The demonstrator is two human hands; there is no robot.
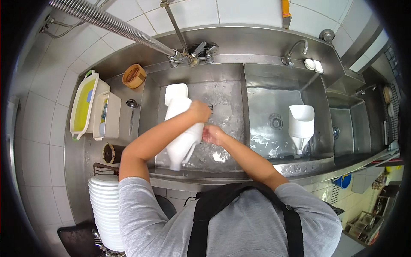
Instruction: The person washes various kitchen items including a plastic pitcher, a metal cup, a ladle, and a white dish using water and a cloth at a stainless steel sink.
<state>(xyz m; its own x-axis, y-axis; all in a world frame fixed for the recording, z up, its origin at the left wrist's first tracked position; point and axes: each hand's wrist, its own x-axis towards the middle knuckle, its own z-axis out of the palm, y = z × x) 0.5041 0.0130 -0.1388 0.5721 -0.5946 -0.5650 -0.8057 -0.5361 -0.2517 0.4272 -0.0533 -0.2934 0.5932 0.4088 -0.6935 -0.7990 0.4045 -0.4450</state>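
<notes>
A white plastic jug (179, 138) with a side handle lies slanted over the left sink basin (226, 93), its narrow end towards me and slightly blurred. My left hand (200, 111) is closed on the jug's right side near its upper part; the forearm crosses over the jug and hides some of it. Just below, my right hand (213, 135) has its fingers against the jug's right edge; they are blurred and partly hidden, so their grip is unclear. Another white plastic container (176, 91) sits behind the jug. A cut-open white jug (301, 122) is in the right basin (289, 78), which holds water.
Left of the basins are a bamboo steamer (134, 76), a ladle (131, 103), plastic tubs (84, 106) and a dark round container (110, 153). White stacked dishes (106, 212) stand near my left arm. A spring hose (118, 27) and a curved faucet (298, 48) rise behind.
</notes>
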